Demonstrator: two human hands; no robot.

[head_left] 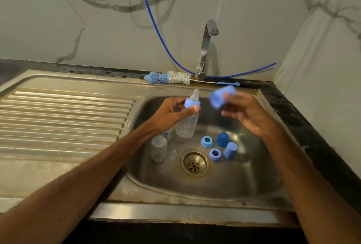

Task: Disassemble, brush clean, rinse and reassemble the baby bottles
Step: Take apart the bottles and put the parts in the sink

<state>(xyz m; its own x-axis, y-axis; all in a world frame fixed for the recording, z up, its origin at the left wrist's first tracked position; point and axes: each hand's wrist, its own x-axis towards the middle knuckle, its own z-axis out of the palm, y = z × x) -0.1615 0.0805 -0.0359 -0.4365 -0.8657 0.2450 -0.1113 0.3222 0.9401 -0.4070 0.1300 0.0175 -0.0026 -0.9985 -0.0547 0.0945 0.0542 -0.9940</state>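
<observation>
Over the sink [234, 182], your left hand [170, 115] grips a baby bottle [187, 124] by its neck, fingers curled round the blue ring [191, 103], teat [195, 95] pointing up. Just right of it, your right hand [250, 112] pinches a blue cap [220, 98], blurred, apart from the bottle. Below both hands, loose rings [206, 141], caps [222, 139] and another bottle [158, 149] lie near the drain [195, 163].

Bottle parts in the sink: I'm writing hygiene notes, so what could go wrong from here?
1. The rings and caps lie on the sink floor beside the drain, so they may pick up grime.
2. The brush rests on the stained back rim, and could carry dirt into bottles.
3. The left hand grips the bottle near its ring only; it might slip and drop.
</observation>
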